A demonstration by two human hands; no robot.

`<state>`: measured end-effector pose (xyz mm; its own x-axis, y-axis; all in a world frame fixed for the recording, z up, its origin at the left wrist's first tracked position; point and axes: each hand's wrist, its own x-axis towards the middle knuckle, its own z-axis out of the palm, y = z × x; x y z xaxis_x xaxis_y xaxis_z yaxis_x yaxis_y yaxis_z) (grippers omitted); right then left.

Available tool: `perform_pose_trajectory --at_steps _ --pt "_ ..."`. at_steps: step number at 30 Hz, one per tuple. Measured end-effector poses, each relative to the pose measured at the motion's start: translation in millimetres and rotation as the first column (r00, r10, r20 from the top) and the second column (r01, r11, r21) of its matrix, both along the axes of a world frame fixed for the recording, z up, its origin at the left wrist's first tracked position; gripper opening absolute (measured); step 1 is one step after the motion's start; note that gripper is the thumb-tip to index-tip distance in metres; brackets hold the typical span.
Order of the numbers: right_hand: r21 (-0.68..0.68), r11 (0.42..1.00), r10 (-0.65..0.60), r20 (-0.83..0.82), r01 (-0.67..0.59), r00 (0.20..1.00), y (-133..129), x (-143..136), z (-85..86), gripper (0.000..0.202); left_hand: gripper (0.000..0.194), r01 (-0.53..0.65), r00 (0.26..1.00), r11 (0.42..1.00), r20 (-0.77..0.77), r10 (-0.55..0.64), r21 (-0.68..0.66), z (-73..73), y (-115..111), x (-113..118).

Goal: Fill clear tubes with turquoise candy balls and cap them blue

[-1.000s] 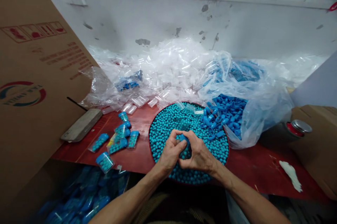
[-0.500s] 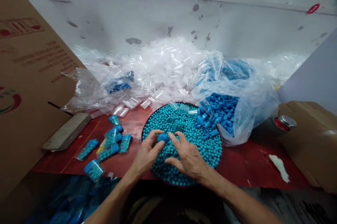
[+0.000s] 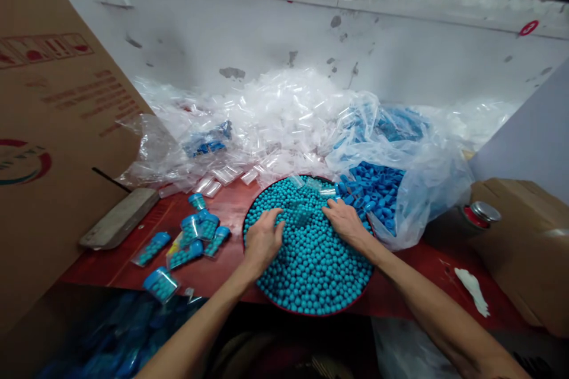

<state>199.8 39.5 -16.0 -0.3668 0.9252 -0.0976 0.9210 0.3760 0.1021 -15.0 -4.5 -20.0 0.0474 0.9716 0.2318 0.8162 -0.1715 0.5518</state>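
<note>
A round red-rimmed tray is full of turquoise beads. Over its left side is my left hand, thumb and fingers apart, with nothing visible between them. Just right of those fingertips, a small clear container lies among the beads. My right hand reaches to the tray's back right, fingers bent and close together; what they hold, if anything, is hidden. Right beyond them are another clear container and loose blue caps. Several blue-capped containers of beads lie on the red table left of the tray.
A heap of clear empty containers lies against the white wall. The caps spill from a plastic bag. A grey block and tall carton stand left; a metal-lidded flask and smaller box stand right.
My hands have moved apart, the right one toward the caps. The blue-capped item that was between them is gone from there. The capped containers at left lie in a different arrangement.
</note>
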Motion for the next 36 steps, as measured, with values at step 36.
perform_pose_trajectory --at_steps 36 --pt "-0.090 0.993 -0.112 -0.641 0.071 0.760 1 -4 10.4 0.030 0.010 0.289 0.767 0.945 0.628 -0.132 -0.154 -24.4 24 30"
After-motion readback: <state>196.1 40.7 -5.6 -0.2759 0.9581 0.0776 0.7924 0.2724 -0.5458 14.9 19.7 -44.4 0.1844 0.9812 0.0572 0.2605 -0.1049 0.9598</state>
